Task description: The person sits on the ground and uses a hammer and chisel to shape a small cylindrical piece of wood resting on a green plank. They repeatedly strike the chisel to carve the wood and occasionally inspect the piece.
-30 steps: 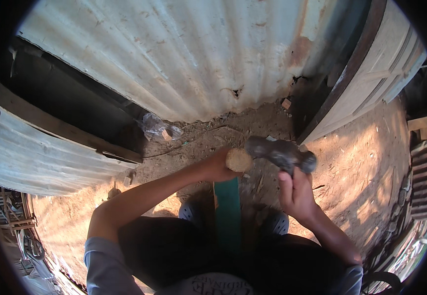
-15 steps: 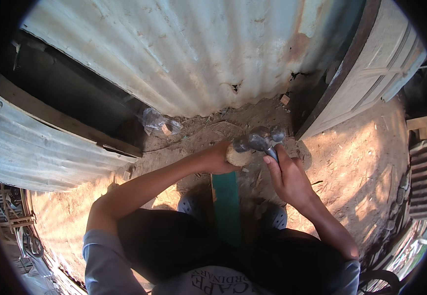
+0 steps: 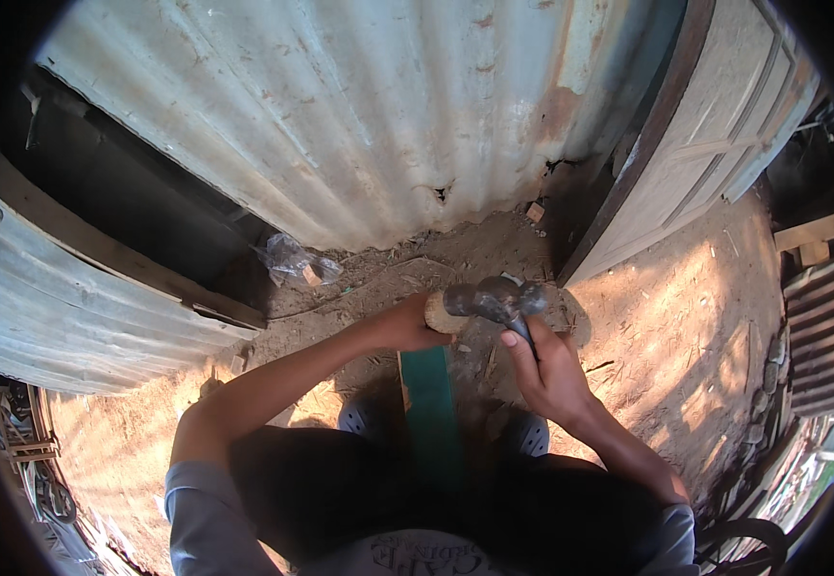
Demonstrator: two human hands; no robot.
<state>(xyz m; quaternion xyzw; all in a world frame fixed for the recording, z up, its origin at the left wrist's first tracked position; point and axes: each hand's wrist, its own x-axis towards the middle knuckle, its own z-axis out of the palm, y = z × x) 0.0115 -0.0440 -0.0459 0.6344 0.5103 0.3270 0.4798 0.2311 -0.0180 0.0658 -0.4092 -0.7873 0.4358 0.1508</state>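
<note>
My left hand (image 3: 410, 323) is closed round a light wooden piece with a round end (image 3: 442, 319), above the top of a green board (image 3: 425, 394) that runs back between my dark-clad legs (image 3: 321, 480). The lower part of the wooden piece is hidden. My right hand (image 3: 546, 370) grips a dark metal hammer (image 3: 494, 300) by its handle, fingers wrapped round it, with the head over the wood's round end; whether they touch I cannot tell. My feet in perforated sandals (image 3: 533, 435) stand either side of the board on bare dirt.
A rusty corrugated metal sheet (image 3: 369, 115) rises ahead, with a second sheet (image 3: 81, 288) at left and a panelled wooden door (image 3: 695, 163) at right. A crumpled plastic bag (image 3: 297, 259) and wood scraps lie on the dirt floor (image 3: 666, 346). Piled timber and metal (image 3: 825, 336) line the right side.
The hammer has swung left from beside the wooden piece onto its round end, its head turning more level. My left hand still holds the wood; the whole view has shifted slightly.
</note>
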